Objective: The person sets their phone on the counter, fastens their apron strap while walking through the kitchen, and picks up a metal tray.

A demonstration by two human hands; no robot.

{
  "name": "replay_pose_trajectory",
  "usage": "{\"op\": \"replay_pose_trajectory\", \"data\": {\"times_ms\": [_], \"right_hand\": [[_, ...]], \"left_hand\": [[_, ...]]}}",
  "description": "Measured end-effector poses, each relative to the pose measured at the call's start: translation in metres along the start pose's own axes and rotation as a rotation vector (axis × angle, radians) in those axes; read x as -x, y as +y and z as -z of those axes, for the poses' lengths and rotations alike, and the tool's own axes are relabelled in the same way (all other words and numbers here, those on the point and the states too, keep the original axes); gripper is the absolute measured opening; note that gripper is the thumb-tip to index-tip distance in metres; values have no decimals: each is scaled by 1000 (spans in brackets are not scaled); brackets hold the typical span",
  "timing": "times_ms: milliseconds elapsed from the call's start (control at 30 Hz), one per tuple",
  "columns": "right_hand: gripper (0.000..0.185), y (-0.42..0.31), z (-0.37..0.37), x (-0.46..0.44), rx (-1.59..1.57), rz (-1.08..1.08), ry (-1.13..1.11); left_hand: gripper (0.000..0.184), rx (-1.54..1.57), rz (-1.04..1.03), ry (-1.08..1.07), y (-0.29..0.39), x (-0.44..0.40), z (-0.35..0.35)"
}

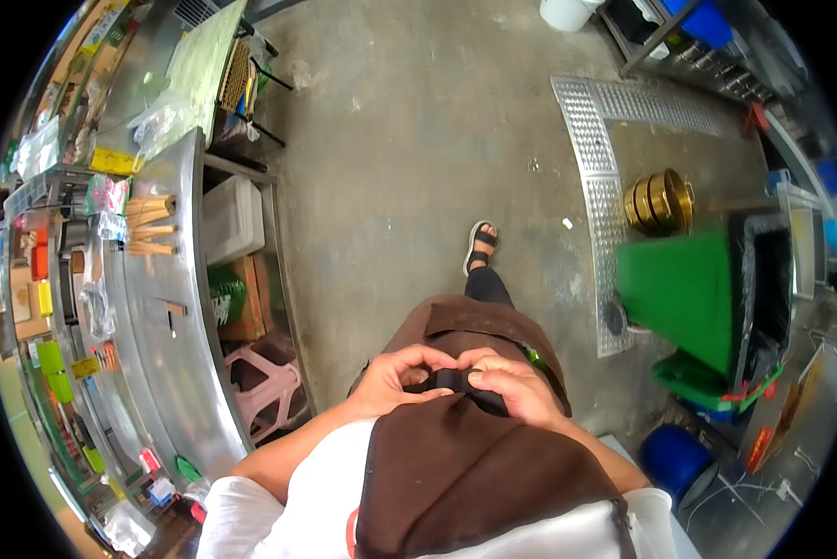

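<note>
Floor (391,140) beyond brown apron (484,466); left hand (392,377), right hand (523,384) pinched on black strap (449,379) (adjusting, likely); next wants even tension.

A steel counter (171,345) runs along the left side, with a row of wooden pieces (151,208) on it. Beneath it sit a pale plastic tub (241,219) and, nearer, a pink stool (267,387). Across the concrete floor (409,140), perforated metal strips (577,116) border an area where gold-coloured pots (659,201) stand. Just beside these is a green bin (675,293) with a black liner (766,293); a blue container (672,461) lies nearer. A white bucket (568,11) shows at the top edge.
</note>
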State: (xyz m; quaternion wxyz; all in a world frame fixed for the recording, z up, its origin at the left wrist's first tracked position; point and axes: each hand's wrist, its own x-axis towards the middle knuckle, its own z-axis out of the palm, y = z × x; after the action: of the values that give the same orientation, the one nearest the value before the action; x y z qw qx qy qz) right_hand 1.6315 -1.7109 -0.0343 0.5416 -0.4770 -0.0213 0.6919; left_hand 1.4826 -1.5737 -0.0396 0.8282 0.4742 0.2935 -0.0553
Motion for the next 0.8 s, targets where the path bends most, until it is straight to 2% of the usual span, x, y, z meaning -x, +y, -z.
{"op": "replay_pose_trajectory", "data": {"times_ms": [67, 167, 333, 433, 500, 667, 700, 767, 800], "right_hand": [[14, -32, 13, -21, 12, 26, 8], [13, -86, 34, -48, 15, 72, 27], [12, -180, 66, -93, -50, 86, 26], [15, -228, 80, -122, 51, 62, -60], [18, -268, 89, -138, 454, -20, -118], [22, -349, 109, -190, 648, -234, -314], [26, -348, 114, -205, 579, -112, -353], [28, -386, 111, -232, 722, -236, -432], [32, -398, 112, -250, 902, -231, -476]], "left_hand": [[33, -87, -68, -15, 22, -34, 2], [33, -44, -108, -10, 62, -86, 3], [31, -34, -64, 52, 139, -159, 1], [30, 24, -52, 89, 166, -188, 6], [30, 57, -37, 89, 181, -207, 14], [30, -12, -40, 63, 219, -264, 40], [30, 6, -25, 48, 228, -274, 48], [30, 20, -20, 23, 242, -299, 66], [30, 78, -28, -4, 257, -312, 74]]}}
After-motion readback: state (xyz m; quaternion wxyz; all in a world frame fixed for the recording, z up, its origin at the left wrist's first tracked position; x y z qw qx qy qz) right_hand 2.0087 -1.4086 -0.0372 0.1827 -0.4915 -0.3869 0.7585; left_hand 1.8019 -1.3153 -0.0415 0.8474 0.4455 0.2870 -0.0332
